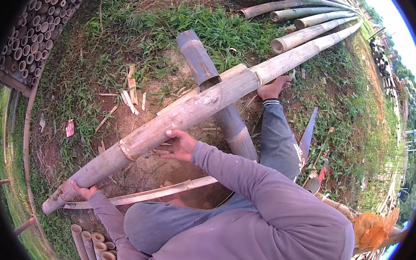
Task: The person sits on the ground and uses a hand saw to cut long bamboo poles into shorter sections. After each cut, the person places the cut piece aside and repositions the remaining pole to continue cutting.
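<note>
A long, thick, pale bamboo pole (181, 109) runs diagonally from the lower left up to the far right. It rests across a darker bamboo log (232, 122) lying beneath it. Close to the pole's near left end, my left hand (85, 190) grips it from the near side, some fingers hidden below. My right hand (181, 146) holds the same pole farther along, its thumb against the side and other fingers reaching toward the underside. A split bamboo strip (167, 191) lies below the pole, in front of my bent leg.
A handsaw (307, 131) lies right of my outstretched leg. Bamboo poles (312, 34) are piled at the far right, and cut ends are stacked (31, 40) at far left. Short bamboo tubes (89, 244) stand at lower left. An orange mesh bag (373, 229) sits at right.
</note>
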`<state>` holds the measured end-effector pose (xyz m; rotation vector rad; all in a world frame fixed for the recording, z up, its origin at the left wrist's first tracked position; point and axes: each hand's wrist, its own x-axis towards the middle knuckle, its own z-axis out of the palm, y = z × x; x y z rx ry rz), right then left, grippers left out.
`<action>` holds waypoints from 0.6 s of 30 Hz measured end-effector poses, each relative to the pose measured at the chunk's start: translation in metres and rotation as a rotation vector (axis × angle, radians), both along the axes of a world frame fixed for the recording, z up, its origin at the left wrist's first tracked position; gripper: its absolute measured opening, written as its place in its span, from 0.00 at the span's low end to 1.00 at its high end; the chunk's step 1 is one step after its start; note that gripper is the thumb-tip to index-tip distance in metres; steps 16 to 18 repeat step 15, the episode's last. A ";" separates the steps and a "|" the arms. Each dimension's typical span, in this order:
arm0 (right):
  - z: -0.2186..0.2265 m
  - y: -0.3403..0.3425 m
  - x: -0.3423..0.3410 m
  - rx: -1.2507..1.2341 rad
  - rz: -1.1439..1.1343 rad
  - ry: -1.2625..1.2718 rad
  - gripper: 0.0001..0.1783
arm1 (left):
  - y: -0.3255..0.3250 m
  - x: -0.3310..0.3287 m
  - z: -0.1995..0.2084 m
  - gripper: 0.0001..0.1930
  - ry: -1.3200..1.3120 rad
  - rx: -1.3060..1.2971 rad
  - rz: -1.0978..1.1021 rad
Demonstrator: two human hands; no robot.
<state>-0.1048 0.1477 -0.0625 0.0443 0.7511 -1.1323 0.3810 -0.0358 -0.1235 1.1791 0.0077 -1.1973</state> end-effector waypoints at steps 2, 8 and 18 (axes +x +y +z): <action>0.011 -0.002 0.003 0.033 0.337 0.284 0.42 | 0.007 0.023 -0.016 0.42 0.047 -0.103 0.005; 0.010 0.096 -0.005 -0.503 1.451 1.520 0.46 | 0.009 0.007 -0.021 0.44 0.002 0.015 -0.032; -0.033 0.155 0.006 -0.512 1.533 1.561 0.32 | 0.046 -0.005 0.022 0.43 -0.340 0.088 0.161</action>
